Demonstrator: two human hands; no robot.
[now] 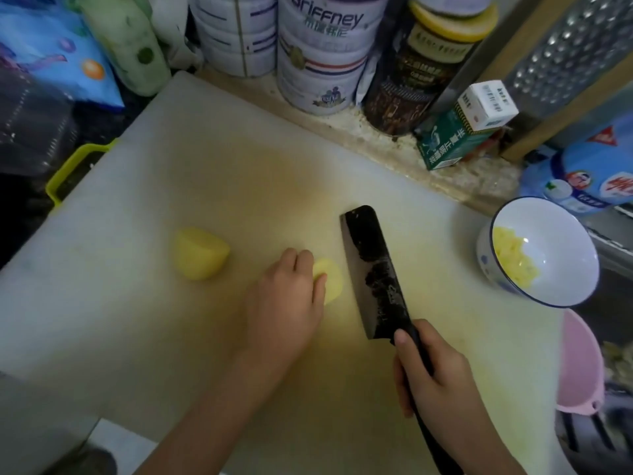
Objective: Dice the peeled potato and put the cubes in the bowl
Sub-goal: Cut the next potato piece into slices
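The right hand [432, 370] grips the cleaver [376, 269] by its handle; left of the blade, the left hand [289, 299] curls over a potato piece [334, 282].

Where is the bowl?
In the head view, the bowl sits by the right edge of the cutting board, right of the knife, with potato cubes inside.

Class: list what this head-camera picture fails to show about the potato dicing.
1. Head view: the left hand covers part of the potato piece it holds.
2. On the cleaver, the handle is hidden in the grip of the right hand, its end cut off by the bottom edge.
3. The cubes in the bowl are too blurred to count.
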